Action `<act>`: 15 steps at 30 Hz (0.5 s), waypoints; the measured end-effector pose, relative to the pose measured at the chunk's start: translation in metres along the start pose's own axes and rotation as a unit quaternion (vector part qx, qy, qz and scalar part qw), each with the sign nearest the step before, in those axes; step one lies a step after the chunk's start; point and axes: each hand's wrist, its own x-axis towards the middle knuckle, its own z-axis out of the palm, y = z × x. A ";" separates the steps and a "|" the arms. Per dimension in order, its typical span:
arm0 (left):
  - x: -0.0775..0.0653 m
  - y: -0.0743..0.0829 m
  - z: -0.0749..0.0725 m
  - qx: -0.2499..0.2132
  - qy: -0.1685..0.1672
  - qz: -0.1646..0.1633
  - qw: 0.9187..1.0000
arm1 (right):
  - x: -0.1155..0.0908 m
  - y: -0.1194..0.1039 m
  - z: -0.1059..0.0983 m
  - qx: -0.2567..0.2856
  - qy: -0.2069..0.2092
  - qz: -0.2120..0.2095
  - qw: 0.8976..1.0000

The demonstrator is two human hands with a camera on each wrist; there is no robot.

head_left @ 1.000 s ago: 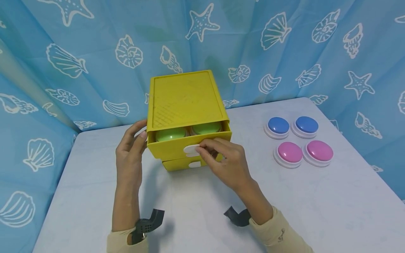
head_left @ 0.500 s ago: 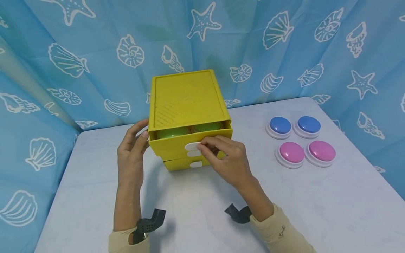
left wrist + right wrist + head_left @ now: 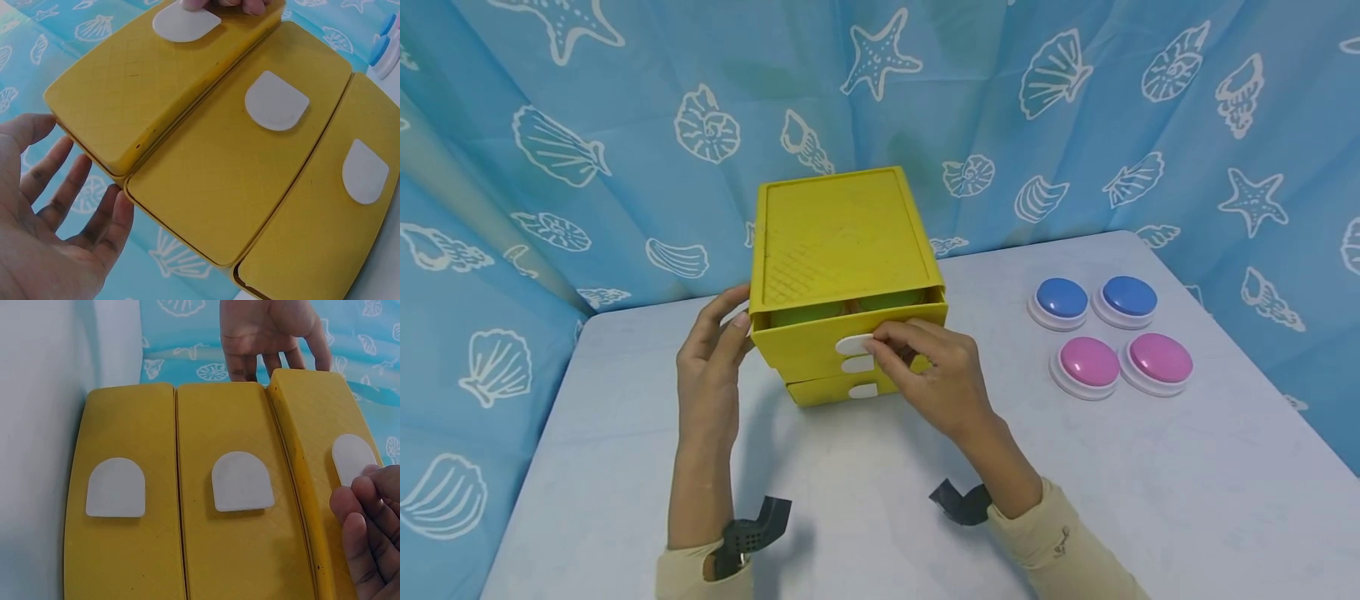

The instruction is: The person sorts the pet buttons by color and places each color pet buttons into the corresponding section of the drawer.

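Observation:
A yellow drawer box (image 3: 842,237) with three drawers stands at the table's back. Its top drawer (image 3: 805,348) is partly pulled out, and inside it the tops of two green round things (image 3: 808,314) show; their lower parts are hidden. My right hand (image 3: 934,375) pinches the white handle (image 3: 852,344) of that drawer between thumb and forefinger. At the box's left side, my left hand (image 3: 711,375) touches the wall with its fingers fairly straight, as the left wrist view (image 3: 69,206) confirms. The middle and bottom drawers are pushed in.
On the right of the white table (image 3: 1150,467) are two blue-topped round push lights (image 3: 1062,297) and two pink-topped ones (image 3: 1090,362), all with white bases. A blue curtain (image 3: 925,75) with white shell prints hangs behind.
The top drawer has slid a little inward, pushed by my right hand, so less of the green things shows. My left hand has stayed at the box's side.

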 end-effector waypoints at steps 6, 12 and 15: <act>-0.001 -0.001 0.000 -0.011 -0.001 -0.002 1.000 | 0.001 0.003 0.002 0.001 0.006 -0.008 1.000; 0.000 -0.002 0.000 -0.011 -0.003 0.003 1.000 | 0.003 0.005 0.002 -0.002 0.010 -0.014 1.000; 0.000 -0.002 -0.001 -0.015 -0.004 0.003 1.000 | 0.003 0.006 0.002 -0.009 0.008 -0.013 1.000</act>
